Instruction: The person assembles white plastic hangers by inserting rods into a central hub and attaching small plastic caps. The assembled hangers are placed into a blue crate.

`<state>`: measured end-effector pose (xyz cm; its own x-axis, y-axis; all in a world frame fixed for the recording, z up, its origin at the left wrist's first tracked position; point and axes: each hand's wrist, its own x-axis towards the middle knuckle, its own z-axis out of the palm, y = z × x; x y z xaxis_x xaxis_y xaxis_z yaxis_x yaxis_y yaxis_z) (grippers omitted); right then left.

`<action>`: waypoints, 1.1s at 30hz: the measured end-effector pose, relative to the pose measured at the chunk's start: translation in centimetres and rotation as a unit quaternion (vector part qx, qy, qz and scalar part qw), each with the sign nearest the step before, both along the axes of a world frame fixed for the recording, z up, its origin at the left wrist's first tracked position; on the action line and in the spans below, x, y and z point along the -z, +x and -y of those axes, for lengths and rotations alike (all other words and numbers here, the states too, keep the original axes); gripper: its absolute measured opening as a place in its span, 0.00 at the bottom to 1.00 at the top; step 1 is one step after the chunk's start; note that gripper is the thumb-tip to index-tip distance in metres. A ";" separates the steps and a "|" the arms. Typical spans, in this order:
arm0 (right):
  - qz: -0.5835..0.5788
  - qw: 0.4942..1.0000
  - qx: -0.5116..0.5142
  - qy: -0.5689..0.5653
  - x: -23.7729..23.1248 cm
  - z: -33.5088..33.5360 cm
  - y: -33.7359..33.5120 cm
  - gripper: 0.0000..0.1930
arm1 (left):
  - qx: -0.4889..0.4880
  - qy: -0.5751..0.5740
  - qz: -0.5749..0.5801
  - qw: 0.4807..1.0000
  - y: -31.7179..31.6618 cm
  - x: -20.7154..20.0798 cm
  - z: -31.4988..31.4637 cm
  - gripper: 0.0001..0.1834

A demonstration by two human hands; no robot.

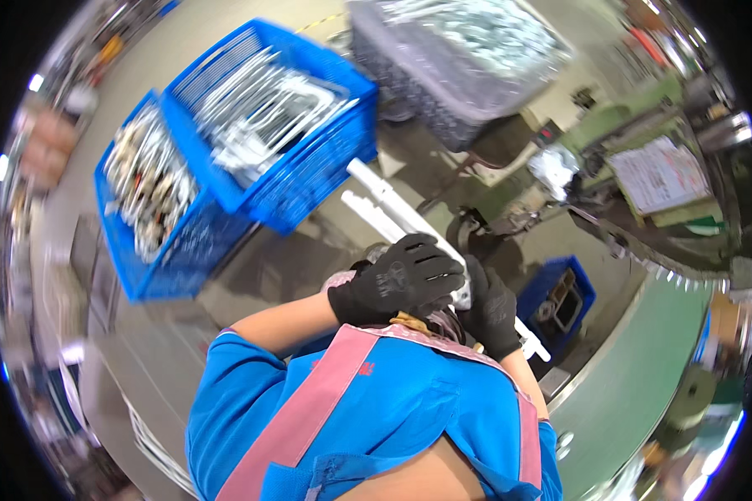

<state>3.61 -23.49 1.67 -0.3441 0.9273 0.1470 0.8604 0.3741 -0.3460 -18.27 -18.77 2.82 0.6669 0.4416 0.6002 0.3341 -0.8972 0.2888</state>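
Left hand (pixel 401 280) closed over white tubes (pixel 406 210) before the chest, right hand (pixel 491 307) at their near end, grip can't tell, likely both balancing the length.

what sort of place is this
Probably a factory workshop: a green machine stands at the right, and a large blue crate holds many similar bent metal pieces.

L hand (pixel 399 280) & R hand (pixel 491 311), blk-gloved, hold wht tubes (pixel 398 204) nr blue crate (pixel 302 190) w/ metal rods (pixel 267 113).
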 end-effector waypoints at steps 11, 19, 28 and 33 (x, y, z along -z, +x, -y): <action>-0.313 0.944 -0.103 -0.022 -2.2 -2.7 -16.8 0.37 | -0.362 -0.291 0.185 0.866 -3.2 4.3 16.9 0.53; -0.565 0.782 -0.227 -0.131 -6.4 10.4 -31.8 0.31 | -0.593 -0.121 0.297 0.739 -14.1 2.4 25.9 0.48; -0.463 0.779 -0.333 -0.261 -6.1 12.0 -44.2 0.21 | -0.622 -0.121 0.352 0.689 -29.7 -7.4 46.1 0.41; -0.445 0.742 -0.393 -0.311 -5.9 14.9 -53.8 0.28 | -0.644 -0.144 0.398 0.638 -32.8 -13.6 56.7 0.42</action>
<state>-50.19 -38.37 7.56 -0.8377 0.4760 0.2677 -0.2117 0.1688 -0.9626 -51.11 -75.45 16.40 -0.8247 0.4842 0.2923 0.3849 0.1018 0.9173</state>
